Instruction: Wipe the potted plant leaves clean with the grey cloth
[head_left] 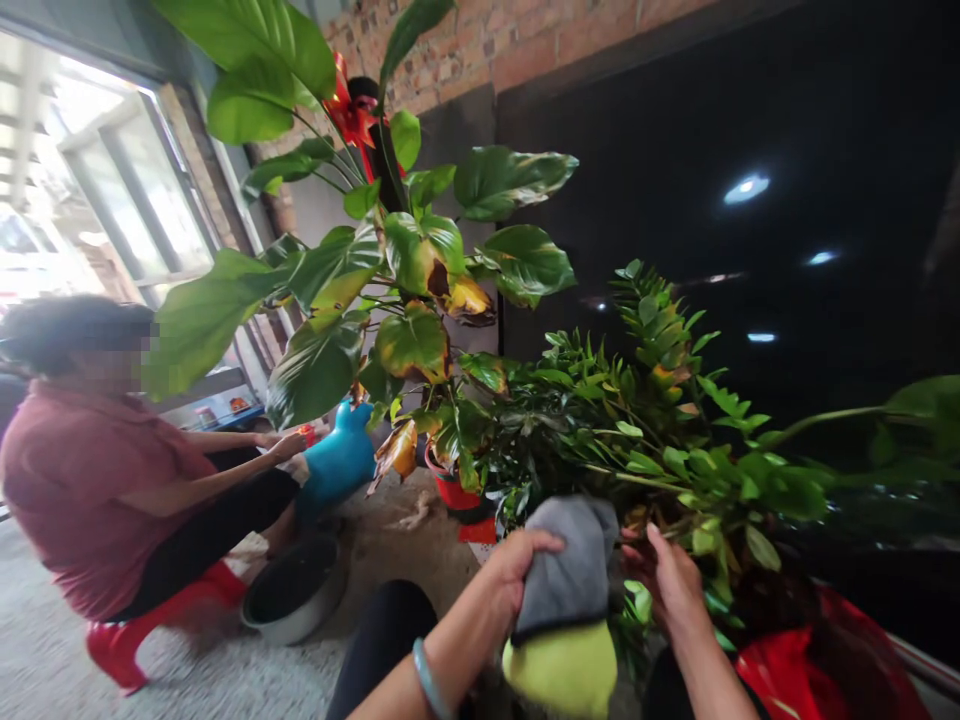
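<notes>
My left hand is closed on a two-sided cloth, grey above and yellow-green below, hanging in front of my knees. My right hand is just right of the cloth, at the lower stems and leaves of a bushy green potted plant. Its thumb and fingers are apart, and I make out nothing held in them; the fingertips are partly blurred among the foliage.
A tall broad-leaved plant with browned leaves stands in a red pot. At left, a person sits on a red stool by a blue gourd-shaped vase and a basin. Red wrapping lies at lower right.
</notes>
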